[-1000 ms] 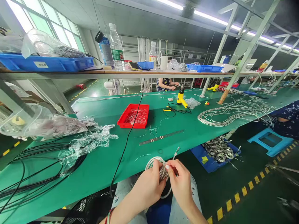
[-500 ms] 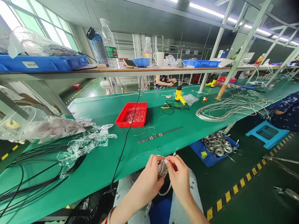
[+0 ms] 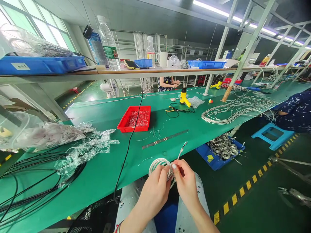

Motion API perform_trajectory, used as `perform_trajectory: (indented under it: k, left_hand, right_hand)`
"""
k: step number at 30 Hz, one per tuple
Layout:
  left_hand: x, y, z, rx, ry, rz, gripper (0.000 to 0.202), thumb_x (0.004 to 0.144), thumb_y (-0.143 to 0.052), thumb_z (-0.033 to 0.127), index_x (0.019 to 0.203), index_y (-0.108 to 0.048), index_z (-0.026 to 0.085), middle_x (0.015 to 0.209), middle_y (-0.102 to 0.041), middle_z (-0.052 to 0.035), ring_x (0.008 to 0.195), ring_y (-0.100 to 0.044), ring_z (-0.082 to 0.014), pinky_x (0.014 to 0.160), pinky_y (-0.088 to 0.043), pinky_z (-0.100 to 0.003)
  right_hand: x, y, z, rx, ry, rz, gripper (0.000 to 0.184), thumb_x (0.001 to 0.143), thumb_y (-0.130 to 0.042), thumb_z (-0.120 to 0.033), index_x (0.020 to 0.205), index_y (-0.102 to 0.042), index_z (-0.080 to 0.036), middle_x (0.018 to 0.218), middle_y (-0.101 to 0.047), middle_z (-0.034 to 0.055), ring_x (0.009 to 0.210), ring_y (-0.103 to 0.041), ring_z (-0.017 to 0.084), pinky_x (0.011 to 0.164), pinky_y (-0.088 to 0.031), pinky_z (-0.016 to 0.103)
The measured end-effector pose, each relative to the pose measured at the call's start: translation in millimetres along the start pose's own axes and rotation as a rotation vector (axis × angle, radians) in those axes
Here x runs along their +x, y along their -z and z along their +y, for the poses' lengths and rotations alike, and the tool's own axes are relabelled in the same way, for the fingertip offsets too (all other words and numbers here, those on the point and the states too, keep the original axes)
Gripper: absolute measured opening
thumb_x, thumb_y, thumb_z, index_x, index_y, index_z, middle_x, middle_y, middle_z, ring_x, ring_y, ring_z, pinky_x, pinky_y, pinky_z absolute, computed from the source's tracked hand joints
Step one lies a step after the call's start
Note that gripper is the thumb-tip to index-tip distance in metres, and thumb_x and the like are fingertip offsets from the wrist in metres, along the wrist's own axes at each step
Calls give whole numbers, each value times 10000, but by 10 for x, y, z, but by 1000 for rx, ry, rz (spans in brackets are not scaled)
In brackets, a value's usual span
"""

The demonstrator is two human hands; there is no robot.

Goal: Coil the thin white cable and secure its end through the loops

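A coil of white cable [image 3: 155,163] is held over my lap at the table's front edge. My left hand [image 3: 156,186] is closed around the coil's near side. My right hand [image 3: 185,176] pinches the cable beside the coil, its fingertips close to the left ones. Out of the right fingers a cable end [image 3: 181,149] points up, with dark stripped wires at its tip. Just beyond lies a flat grey strip with pale marks [image 3: 165,139]. A red tray [image 3: 121,127] full of thin white wire pieces sits farther back, with a few loose pieces near it.
Black cable coils [image 3: 46,191] and crumpled clear plastic [image 3: 85,152] cover the left side. A black cord [image 3: 128,145] hangs across the table. Farther right are a yellow heat gun [image 3: 184,97] and loose white cable [image 3: 218,111]. A blue bin [image 3: 206,159] of coils stands below; a co-worker's sleeve [image 3: 293,108] shows right.
The coil has turned in my hands, so its loops now show above my left hand. The stripped cable end stands up more plainly. The view has shifted slightly.
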State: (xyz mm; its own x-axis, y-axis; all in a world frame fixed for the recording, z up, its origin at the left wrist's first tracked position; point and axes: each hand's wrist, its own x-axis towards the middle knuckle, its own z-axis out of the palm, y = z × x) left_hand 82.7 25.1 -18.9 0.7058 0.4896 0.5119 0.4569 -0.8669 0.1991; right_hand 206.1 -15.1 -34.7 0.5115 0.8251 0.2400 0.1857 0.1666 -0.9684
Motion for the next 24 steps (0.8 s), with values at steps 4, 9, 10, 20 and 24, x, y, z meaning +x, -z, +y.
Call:
perform_trajectory:
  k: [4,9,10,20,24]
  left_hand:
    - [21,50,-45,127,-140,35,386,873,-451,33,1247,-389,101,992,-634,-154,835,-638,-256,674,-573,-363]
    - [73,120,-93,108,-210,45,356,872,-473,51,1222,-419,89,970,-653,-151,812,-640,-246,682,-572,-360]
    - [84,136,-97,82,-209,44,337,875,-474,60,1207,-429,95,968,-653,-148,823,-639,-243,690,-570,-354]
    - [156,343,-85,-361,26,-126,212,889,-475,140,1092,-483,197,1010,-641,-63,916,-616,-179,771,-507,-279]
    - [190,401,-37,-452,64,-177,211,873,-499,160,1076,-501,217,1008,-648,-35,898,-619,-164,755,-492,-263]
  right_hand:
    - [-2,20,-53,145,-86,-41,301,875,-502,-468,812,-574,-183,710,-573,3,585,-526,105,524,-473,203]
    - [-47,49,-70,167,-50,-38,251,868,-533,-432,826,-577,-189,747,-579,-1,655,-556,110,577,-484,203]
    - [-53,66,-77,139,-34,-38,237,870,-537,-418,828,-583,-190,750,-580,-1,661,-555,108,580,-478,201]
    - [-8,442,-164,-17,169,-133,141,893,-525,-259,1004,-596,-208,909,-589,33,801,-598,122,678,-532,227]
    - [80,597,-209,-242,573,-160,216,865,-524,-83,1029,-562,-220,955,-640,47,897,-621,140,775,-552,277]
